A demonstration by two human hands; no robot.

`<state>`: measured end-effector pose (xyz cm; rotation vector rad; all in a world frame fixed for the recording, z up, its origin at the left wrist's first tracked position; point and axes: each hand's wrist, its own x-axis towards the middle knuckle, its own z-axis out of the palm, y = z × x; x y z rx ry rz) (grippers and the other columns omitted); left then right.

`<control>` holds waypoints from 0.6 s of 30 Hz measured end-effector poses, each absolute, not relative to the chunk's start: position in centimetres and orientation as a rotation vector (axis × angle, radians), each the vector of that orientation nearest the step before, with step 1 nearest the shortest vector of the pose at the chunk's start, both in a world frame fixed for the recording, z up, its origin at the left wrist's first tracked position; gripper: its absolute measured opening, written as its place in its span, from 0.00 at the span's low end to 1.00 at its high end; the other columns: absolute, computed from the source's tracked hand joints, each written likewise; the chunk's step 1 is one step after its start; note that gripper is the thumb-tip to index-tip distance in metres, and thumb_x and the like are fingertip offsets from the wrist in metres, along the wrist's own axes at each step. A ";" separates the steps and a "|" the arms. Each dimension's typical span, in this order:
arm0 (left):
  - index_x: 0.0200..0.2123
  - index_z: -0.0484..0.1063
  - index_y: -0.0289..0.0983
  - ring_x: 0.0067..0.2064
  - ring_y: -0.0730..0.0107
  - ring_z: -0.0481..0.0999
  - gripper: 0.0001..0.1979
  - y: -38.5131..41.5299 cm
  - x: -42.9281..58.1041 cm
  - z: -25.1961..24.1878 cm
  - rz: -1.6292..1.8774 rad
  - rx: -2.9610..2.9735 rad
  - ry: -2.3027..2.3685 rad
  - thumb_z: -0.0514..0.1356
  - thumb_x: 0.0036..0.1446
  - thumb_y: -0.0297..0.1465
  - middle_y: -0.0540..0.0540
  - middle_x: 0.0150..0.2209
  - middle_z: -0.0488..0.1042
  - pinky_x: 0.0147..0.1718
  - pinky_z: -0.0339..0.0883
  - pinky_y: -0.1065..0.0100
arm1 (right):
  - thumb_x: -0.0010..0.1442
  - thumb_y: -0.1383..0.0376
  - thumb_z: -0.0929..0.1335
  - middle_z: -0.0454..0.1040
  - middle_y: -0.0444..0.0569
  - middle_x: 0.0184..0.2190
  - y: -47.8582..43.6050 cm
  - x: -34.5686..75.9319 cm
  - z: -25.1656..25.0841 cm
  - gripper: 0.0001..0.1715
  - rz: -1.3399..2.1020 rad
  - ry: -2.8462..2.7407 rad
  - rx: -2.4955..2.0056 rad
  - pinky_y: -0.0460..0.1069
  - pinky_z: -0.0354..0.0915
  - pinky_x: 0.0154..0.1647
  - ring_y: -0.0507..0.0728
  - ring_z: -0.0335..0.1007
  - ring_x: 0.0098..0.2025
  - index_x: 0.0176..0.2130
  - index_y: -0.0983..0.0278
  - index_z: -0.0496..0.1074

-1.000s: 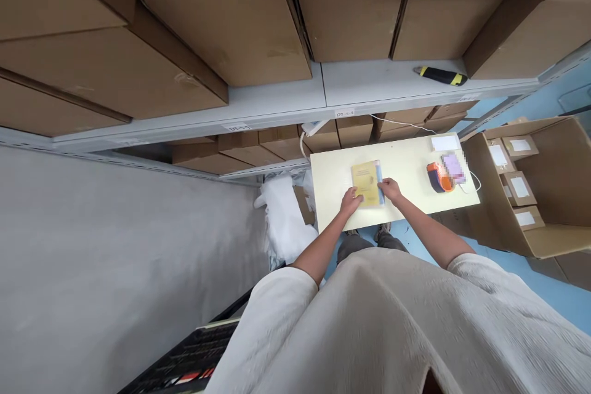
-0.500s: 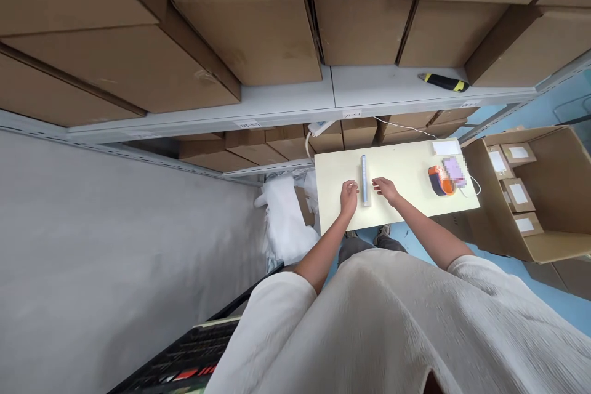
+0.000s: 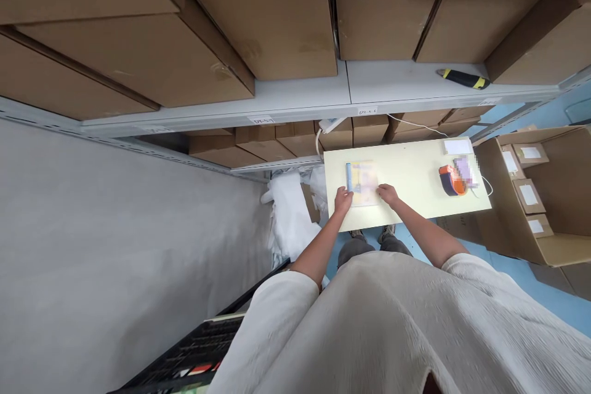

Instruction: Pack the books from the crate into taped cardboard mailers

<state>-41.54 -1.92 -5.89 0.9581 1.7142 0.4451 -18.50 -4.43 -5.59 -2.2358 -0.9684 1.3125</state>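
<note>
Bench, two hands: left hand, right hand; one booklet; one white card; one orange-and-black tape dispenser. Shelf, one utility knife. Open carton, four labelled boxes.

table: booklet left | tape dispenser right | carton beside right edge | shelf behind
</note>
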 end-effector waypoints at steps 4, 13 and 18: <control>0.59 0.72 0.40 0.56 0.57 0.84 0.23 -2.1 -42.1 -6.3 0.417 1.011 1.716 0.66 0.60 0.27 0.37 0.61 0.80 0.60 0.74 0.60 | 0.56 0.61 0.73 0.85 0.52 0.43 -4.0 -19.1 -5.9 0.23 1.285 -0.923 -2.348 0.52 0.74 0.49 0.62 0.80 0.47 0.51 0.61 0.84; 0.54 0.73 0.42 0.58 0.58 0.83 0.20 -2.4 -43.1 -7.2 0.479 1.000 1.614 0.67 0.58 0.26 0.41 0.56 0.82 0.58 0.74 0.61 | 0.49 0.65 0.75 0.83 0.49 0.39 -2.6 -20.6 -6.3 0.14 1.236 -0.731 -2.381 0.52 0.74 0.43 0.60 0.79 0.40 0.38 0.58 0.76; 0.54 0.74 0.42 0.62 0.57 0.80 0.21 -0.8 -44.2 -7.5 0.508 1.010 1.654 0.68 0.57 0.27 0.41 0.59 0.81 0.63 0.72 0.59 | 0.47 0.64 0.75 0.77 0.43 0.31 -0.6 -22.6 -7.2 0.14 1.291 -0.689 -2.256 0.51 0.71 0.37 0.58 0.75 0.34 0.36 0.58 0.72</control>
